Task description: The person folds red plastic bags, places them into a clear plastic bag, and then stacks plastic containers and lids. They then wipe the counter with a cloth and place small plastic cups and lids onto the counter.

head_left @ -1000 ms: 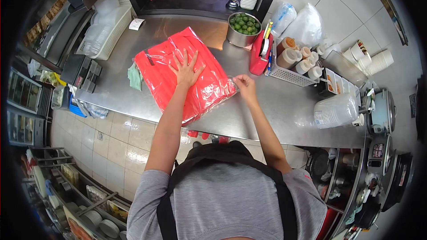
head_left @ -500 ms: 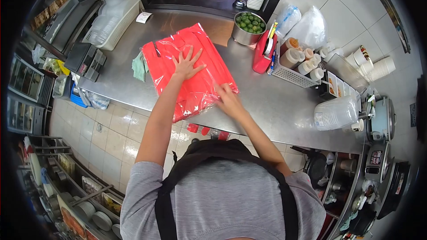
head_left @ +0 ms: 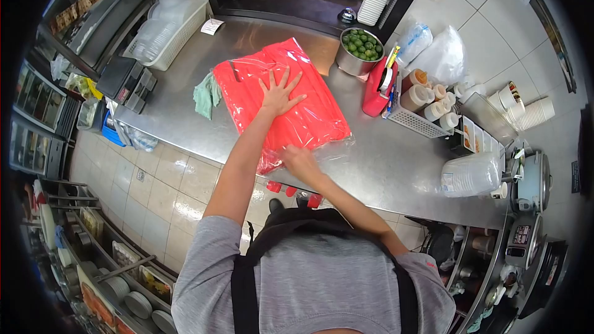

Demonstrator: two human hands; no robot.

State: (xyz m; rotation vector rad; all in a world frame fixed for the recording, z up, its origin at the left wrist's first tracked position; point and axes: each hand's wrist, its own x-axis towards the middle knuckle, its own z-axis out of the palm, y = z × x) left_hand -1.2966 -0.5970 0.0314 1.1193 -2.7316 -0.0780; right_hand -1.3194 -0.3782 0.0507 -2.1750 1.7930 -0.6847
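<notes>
A flat red folded bundle in a clear plastic bag (head_left: 247, 96), which looks like cloth, lies tilted on the steel counter. My left hand (head_left: 280, 94) is pressed flat on its middle with the fingers spread. At the bundle's near edge, by its lower left corner, my right hand (head_left: 301, 166) has its fingers curled together on the plastic; the fingertips are slightly blurred. Loose clear film sticks out along that near edge. A pale green cloth (head_left: 207, 96) lies against the bundle's left side.
Behind the bundle stands a metal pot of green limes (head_left: 361, 46). To its right are a red tape dispenser (head_left: 375, 96) and a basket of sauce bottles (head_left: 421, 114). Stacked plastic containers (head_left: 473, 174) lie farther right; a white basket (head_left: 179, 37) is back left.
My right hand has slid left along the bundle's near edge, from its right corner toward the lower left. My left hand stays flat on top. The whole view has shifted slightly.
</notes>
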